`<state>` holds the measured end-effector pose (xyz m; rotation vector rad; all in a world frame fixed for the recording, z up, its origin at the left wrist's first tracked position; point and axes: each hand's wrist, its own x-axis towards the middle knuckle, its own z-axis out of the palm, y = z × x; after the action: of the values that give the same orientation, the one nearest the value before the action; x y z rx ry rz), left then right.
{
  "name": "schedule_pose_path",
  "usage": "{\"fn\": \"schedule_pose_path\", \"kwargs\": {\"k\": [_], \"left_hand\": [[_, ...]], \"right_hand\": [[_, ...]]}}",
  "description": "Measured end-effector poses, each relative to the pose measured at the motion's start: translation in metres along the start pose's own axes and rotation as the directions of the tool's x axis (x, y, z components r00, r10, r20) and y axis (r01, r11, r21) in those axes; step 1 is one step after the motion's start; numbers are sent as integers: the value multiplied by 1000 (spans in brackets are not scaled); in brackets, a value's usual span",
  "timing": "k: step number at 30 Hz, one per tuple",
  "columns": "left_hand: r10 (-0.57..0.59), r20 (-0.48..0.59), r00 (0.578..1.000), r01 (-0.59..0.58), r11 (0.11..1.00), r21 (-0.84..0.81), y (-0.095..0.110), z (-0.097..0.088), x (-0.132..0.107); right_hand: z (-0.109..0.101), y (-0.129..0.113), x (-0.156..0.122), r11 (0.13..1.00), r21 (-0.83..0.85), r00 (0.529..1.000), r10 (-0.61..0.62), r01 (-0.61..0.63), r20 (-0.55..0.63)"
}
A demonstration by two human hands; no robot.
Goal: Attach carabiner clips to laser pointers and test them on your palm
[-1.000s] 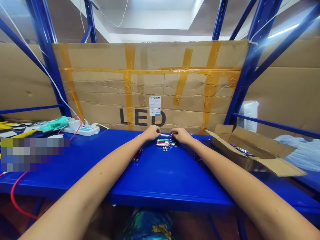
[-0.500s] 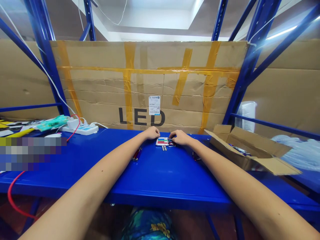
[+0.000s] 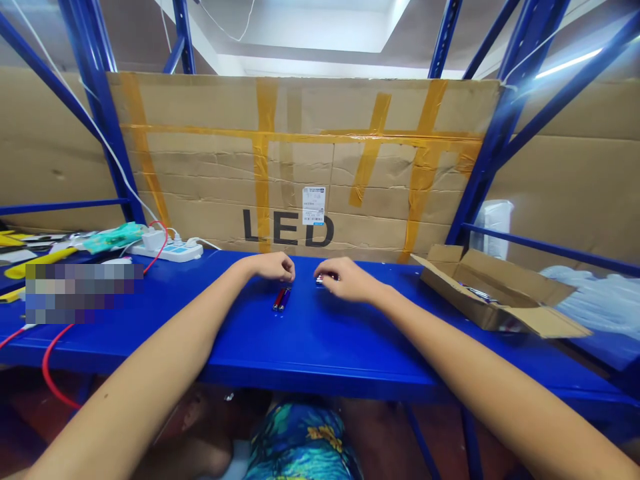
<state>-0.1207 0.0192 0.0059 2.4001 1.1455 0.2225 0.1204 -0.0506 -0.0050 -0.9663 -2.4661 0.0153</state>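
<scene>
My left hand point(image 3: 277, 267) is over the blue tabletop with its fingers curled into a pinch. What the fingertips hold, if anything, cannot be made out. Just below them lie two slim pen-like tubes point(image 3: 281, 299), one red and one dark blue or purple, side by side with shiny ends. My right hand point(image 3: 345, 279) is curled round a small cluster of pen-like tubes point(image 3: 320, 280). Only their shiny ends and a bit of dark red show between thumb and fingers; the palm hides the rest.
An open cardboard box point(image 3: 450, 293) with shiny items inside stands at the right. A white power strip point(image 3: 173, 251) with plugs and cables sits at the left, near a pile of tools and packets point(image 3: 113, 237). A large cardboard sheet point(image 3: 220, 180) marked LED rises behind the blue table point(image 3: 320, 363).
My left hand has moved left, away from the row of coloured tubes, towards the two separate ones. My right hand has closed over the row, which was laid out in view before.
</scene>
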Motion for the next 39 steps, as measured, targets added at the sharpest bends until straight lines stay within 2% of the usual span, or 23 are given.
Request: {"fn": "schedule_pose_path", "kwargs": {"k": [2, 5, 8, 13, 19, 23, 25, 27, 30, 33, 36, 39], "left_hand": [[-11, 28, 1000, 10, 1000, 25, 2, 0, -8], [-54, 29, 998, 51, 995, 84, 8, 3, -10], [-86, 10, 996, 84, 990, 116, 12, 6, -8], [-94, -49, 994, 97, 992, 80, 12, 12, -7], [-88, -76, 993, 93, 993, 72, 19, 17, -6], [-47, -38, 998, 49, 996, 71, 28, 19, -8], [-5, -5, 1000, 5, 999, 43, 32, 19, -10], [33, 32, 999, -32, 999, -7, 36, 21, -11], [82, 56, 995, -78, 995, -67, 42, 26, -11], [145, -84, 986, -148, 988, -33, 49, 36, -6], [249, -252, 935, -222, 966, 133, 56, 47, 2], [343, -255, 904, -267, 919, 289, 61, 57, 10]], "right_hand": [[13, -25, 3, 996, 41, 994, -78, 75, 75], [29, -44, 8, 991, 64, 984, -124, 117, 124], [35, -48, 14, 987, 48, 973, -161, 155, 165], [34, -48, 14, 985, 2, 966, -171, 173, 193], [34, -50, 13, 993, -30, 976, -103, 111, 190], [27, -52, 9, 999, -30, 967, -29, 38, 252], [15, -48, 3, 1000, -18, 948, 12, -7, 318], [-2, -39, -6, 993, 2, 920, 108, -117, 377], [-29, -17, -20, 948, 129, 910, 232, -290, 343], [-46, 6, -30, 900, 188, 907, 347, -394, 237], [-48, 18, -33, 898, 117, 898, 401, -424, 180], [-42, 20, -29, 915, 55, 907, 387, -400, 163]]}}
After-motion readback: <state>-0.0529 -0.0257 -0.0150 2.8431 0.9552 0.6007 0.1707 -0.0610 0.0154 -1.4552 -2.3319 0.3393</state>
